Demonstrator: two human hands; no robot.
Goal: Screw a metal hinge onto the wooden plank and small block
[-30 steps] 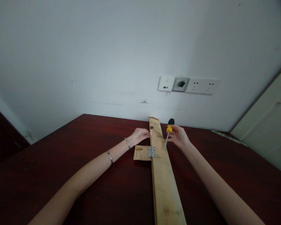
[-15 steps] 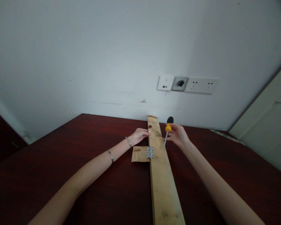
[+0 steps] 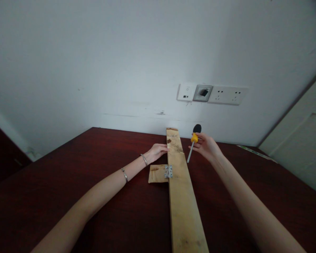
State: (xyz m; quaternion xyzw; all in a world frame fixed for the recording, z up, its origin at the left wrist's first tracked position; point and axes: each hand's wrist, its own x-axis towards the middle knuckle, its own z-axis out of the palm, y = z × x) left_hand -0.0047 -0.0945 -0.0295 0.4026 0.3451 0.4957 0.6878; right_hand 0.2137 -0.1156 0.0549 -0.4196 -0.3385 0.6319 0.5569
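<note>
A long wooden board (image 3: 183,200) lies on the dark red table and runs from the near edge toward the wall. At its left side, a short wooden piece (image 3: 158,174) is joined to it by a metal hinge (image 3: 168,171). My left hand (image 3: 158,151) grips the board's left edge beyond the hinge, with fingertips partly hidden. In my right hand (image 3: 205,146) is a screwdriver (image 3: 194,137) with a yellow and black handle. Its shaft points down, and the tip is just off the board's right edge.
The red-brown table (image 3: 116,218) meets a white wall (image 3: 134,70) at its far edge. Wall sockets (image 3: 228,95) sit above the table, one with a black plug (image 3: 204,92). A pale door (image 3: 305,140) is at the right. A thin green-white strip (image 3: 256,153) lies at the table's far right.
My right hand has moved right and slightly up with the screwdriver, taking its tip from over the board to beside its right edge. My left hand stays on the board.
</note>
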